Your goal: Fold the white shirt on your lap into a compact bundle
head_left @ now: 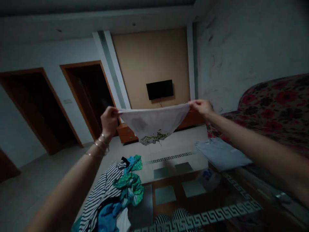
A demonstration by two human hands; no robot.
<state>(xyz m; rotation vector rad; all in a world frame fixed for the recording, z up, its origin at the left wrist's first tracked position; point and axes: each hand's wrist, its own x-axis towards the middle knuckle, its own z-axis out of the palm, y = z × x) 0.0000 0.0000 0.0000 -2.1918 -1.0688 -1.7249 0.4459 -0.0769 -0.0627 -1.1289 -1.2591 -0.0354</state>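
Note:
A white garment with a green and dark print (156, 120) is stretched out in the air between my two hands, its top edge pulled nearly straight. My left hand (109, 120), with bracelets on the wrist, pinches its left corner. At the other end, my right hand (201, 108) has its fingers closed on the right corner. The lower part of the cloth hangs free above the floor and the glass table, its bottom edge uneven. Which kind of garment it is, I cannot tell.
Crumpled striped, green and blue clothes (106, 187) lie at the left of the glass coffee table (178, 193). A light blue folded garment (222, 154) lies at the right, by the floral sofa (272, 106). A clear plastic bag (209, 178) is nearby. Beyond are a television (159, 89) and a wooden cabinet (126, 133).

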